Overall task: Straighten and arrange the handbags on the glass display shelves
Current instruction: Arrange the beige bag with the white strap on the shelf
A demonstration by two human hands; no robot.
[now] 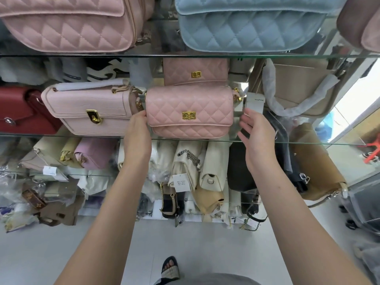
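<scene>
Glass shelf (pixel 298 142), near edge: a person's left hand (pixel 137 131) presses flat against the left end of a pink quilted handbag (pixel 189 112) standing upright there. The right hand (pixel 257 133) hovers just beside its right end, fingers straight, holding nothing, below a white tag (pixel 255 101). Left stands a pale pink bag (pixel 90 110); farther back, a second quilted pink bag (pixel 195 72).

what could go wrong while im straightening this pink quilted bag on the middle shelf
The pink quilted bag sits close to the front edge of the glass shelf, so a pull forward might tip it off. The left hand touches its side right next to the pale pink bag; a sideways nudge may skew that one. The white tag hangs by the open right hand and could snag.
</scene>
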